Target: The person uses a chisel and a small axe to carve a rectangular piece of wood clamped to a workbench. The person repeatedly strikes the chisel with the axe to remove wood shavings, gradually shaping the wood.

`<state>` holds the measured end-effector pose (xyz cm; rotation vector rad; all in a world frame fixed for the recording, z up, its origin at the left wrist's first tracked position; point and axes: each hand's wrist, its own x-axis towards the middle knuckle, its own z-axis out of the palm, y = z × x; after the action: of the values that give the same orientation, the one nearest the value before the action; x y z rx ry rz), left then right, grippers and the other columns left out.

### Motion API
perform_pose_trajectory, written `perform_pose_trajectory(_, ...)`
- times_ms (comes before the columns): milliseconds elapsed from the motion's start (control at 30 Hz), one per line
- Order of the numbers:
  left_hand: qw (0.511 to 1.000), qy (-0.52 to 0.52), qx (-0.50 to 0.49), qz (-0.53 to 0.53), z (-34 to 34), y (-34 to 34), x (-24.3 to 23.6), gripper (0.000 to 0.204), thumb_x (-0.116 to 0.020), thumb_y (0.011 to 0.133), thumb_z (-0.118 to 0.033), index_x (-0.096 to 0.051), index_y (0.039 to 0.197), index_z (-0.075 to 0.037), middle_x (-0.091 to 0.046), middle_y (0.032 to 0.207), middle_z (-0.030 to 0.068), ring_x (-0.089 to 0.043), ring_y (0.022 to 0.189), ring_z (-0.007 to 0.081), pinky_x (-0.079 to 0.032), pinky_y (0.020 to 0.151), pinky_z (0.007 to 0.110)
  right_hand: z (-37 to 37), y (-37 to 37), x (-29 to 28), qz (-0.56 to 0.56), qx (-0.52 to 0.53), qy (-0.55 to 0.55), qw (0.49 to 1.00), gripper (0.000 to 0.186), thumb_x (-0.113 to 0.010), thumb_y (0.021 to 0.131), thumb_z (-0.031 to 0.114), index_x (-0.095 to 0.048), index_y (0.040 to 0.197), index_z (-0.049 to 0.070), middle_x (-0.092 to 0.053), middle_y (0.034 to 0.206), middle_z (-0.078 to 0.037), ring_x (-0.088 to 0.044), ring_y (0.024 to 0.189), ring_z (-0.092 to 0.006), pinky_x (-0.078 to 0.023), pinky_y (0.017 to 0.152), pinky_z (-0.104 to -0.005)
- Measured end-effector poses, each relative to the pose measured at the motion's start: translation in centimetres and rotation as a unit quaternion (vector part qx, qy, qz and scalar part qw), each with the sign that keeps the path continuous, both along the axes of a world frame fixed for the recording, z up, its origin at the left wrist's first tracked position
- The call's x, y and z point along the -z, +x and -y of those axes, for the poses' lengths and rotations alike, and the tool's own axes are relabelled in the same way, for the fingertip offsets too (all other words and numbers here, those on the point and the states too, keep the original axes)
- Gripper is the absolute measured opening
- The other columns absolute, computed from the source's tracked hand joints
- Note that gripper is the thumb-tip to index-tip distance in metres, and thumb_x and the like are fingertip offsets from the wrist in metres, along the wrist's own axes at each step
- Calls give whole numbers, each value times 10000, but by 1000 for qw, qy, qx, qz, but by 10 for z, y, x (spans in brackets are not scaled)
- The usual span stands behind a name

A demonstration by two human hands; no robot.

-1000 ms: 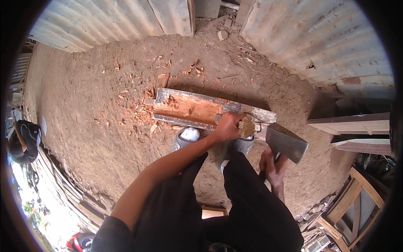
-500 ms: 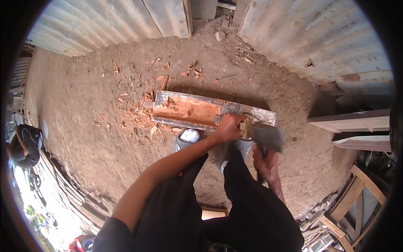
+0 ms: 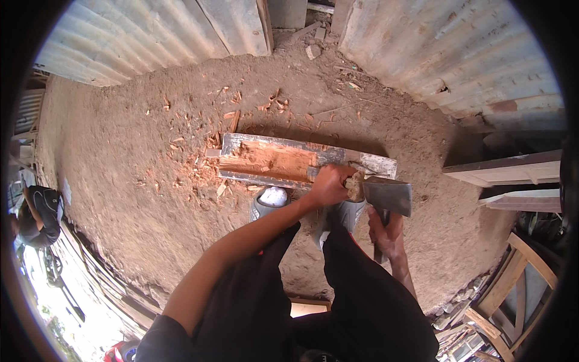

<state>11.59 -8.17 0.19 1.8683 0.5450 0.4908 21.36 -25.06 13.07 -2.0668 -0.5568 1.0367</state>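
Note:
A long wooden block (image 3: 265, 158) with dark, worn outer faces lies across the ground before my feet. Its left part is hollowed out, showing fresh reddish wood. My left hand (image 3: 330, 186) is closed around a chisel, whose frayed wooden handle end (image 3: 354, 188) sticks out to the right of the fist. The chisel's tip seems to be at the hollow's right end, partly hidden by the hand. In my right hand (image 3: 387, 234) is the handle of a hatchet (image 3: 387, 196). Its broad metal head is right beside the chisel's handle end; whether they touch I cannot tell.
Wood chips (image 3: 196, 166) litter the dirt around the block's left end. My shoes (image 3: 265, 204) stand close against its near side. Corrugated metal sheets (image 3: 452, 54) rise at the back. Boards (image 3: 506, 172) lie at the right, and a person (image 3: 41, 214) is at the far left.
The hatchet head, blurred by motion before, is now sharp and slightly farther right. My right hand has shifted a little with it. The left hand keeps its grip on the chisel.

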Motion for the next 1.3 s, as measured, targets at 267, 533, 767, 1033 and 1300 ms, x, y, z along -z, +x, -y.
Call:
perform_pose_trajectory(267, 1000, -15, 9, -13, 6, 7, 3, 274, -812, 654, -167, -735, 906, -90, -703, 800, 183, -687, 780, 411, -540, 681, 464, 18, 1, 17, 44, 15, 23, 999, 328, -643, 1018, 148, -577, 1288, -27, -664, 943, -134, -661, 825, -213, -530, 701, -337)
perform_pose_trajectory(533, 1000, -9, -5, 5, 6, 4, 3, 218, -770, 682, -155, -695, 870, -75, -691, 792, 187, -677, 774, 424, -536, 676, 484, 7, 4, -6, 12, 91, 102, 990, 235, -621, 1011, 98, -600, 1201, -39, -614, 720, -57, -551, 501, -126, -422, 445, -312)
perform_pose_trajectory(767, 998, 27, 28, -54, 7, 4, 8, 253, -803, 666, -164, -730, 892, -79, -709, 810, 175, -686, 774, 412, -544, 682, 460, 11, 5, 6, 49, -39, -10, 998, 314, -682, 1002, 110, -617, 1293, 10, -694, 1117, -106, -644, 949, -180, -523, 805, -319)
perform_pose_trajectory(1033, 1000, -6, 9, 11, 11, 12, -4, 227, -791, 684, -165, -724, 882, -75, -710, 826, 181, -686, 794, 414, -537, 692, 468, 35, -3, 40, 130, 39, 176, 975, 282, -612, 1028, 138, -538, 1274, 21, -558, 696, -57, -478, 481, -88, -390, 427, -285)
perform_pose_trajectory(1300, 998, -15, 17, -62, 7, 1, -6, 235, -787, 701, -175, -734, 912, -89, -712, 837, 176, -696, 811, 409, -544, 699, 470, 18, 1, 11, -28, 115, 118, 986, 335, -614, 1044, 193, -530, 1274, -37, -564, 664, -24, -485, 464, -99, -395, 418, -282)
